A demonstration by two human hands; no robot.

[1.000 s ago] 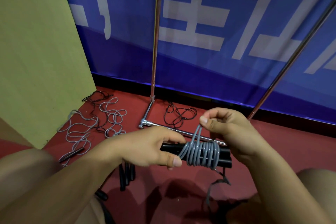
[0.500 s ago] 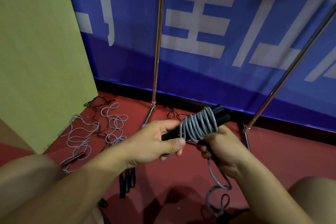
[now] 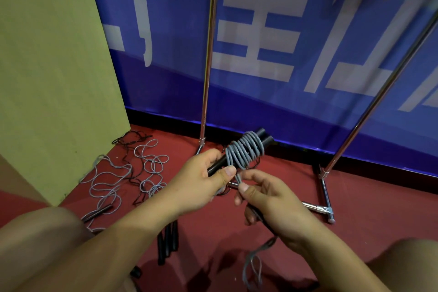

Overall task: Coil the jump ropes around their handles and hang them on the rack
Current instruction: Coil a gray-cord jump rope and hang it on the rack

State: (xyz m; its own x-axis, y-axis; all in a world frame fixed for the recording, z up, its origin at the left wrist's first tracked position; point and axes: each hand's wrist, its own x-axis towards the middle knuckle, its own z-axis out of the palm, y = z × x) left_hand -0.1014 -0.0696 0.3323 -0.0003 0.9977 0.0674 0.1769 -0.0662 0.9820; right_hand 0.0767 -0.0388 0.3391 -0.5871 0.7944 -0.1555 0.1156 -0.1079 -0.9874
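Note:
My left hand (image 3: 201, 180) grips the lower end of two black jump-rope handles (image 3: 265, 136) held together and tilted up to the right. A grey rope (image 3: 244, 152) is coiled in several turns round them. My right hand (image 3: 267, 199) pinches the rope's free strand just below the coil between thumb and forefinger. The strand runs down through that hand, and its loose end (image 3: 253, 265) dangles below my wrist. The metal rack (image 3: 208, 54) stands behind, its left upright in the centre, its right upright (image 3: 384, 87) slanting at right.
Loose grey ropes (image 3: 106, 182) and a black rope (image 3: 132, 140) lie tangled on the red floor at left, beside a yellow-green panel (image 3: 52, 78). More black handles (image 3: 168, 242) lie under my left forearm. The rack's base bar (image 3: 324, 199) crosses the floor at right. A blue banner hangs behind.
My right hand came from above the handles, passed beneath them and now pinches the strand below the coil. The handles tilted from level to pointing up right.

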